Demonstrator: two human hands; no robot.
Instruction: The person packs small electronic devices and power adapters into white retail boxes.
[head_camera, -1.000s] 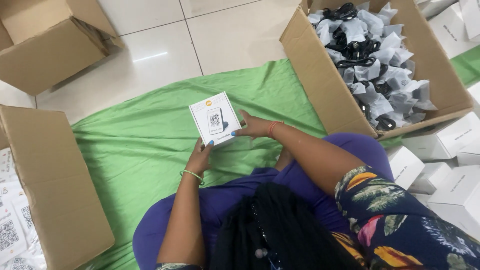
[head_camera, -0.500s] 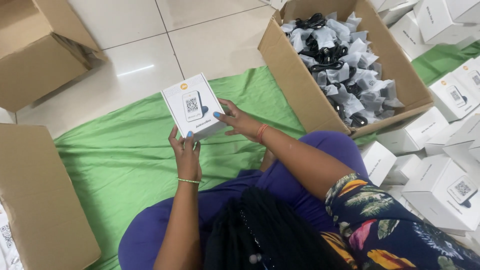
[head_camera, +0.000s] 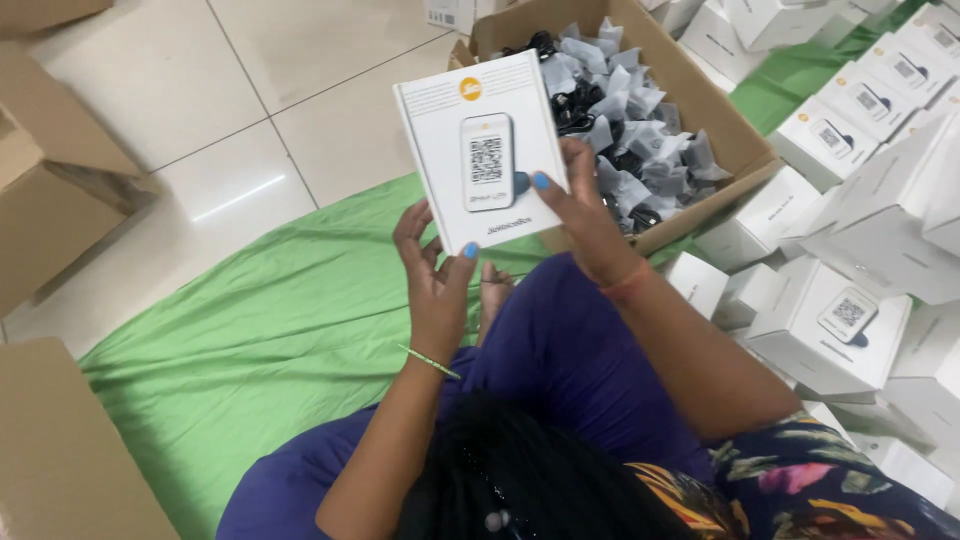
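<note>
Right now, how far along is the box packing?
Done, by the look of it: many closed white boxes are piled to the right. In hand: the left hand and right hand both hold one white box up, printed face showing. Left: the open carton behind it holds many bagged black parts. An exact share cannot be told.

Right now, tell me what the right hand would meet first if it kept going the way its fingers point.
The right hand grips the white box and points up and away, toward the open cardboard carton of bagged black cables. It would probably meet those bags first, though depth is hard to judge.
</note>
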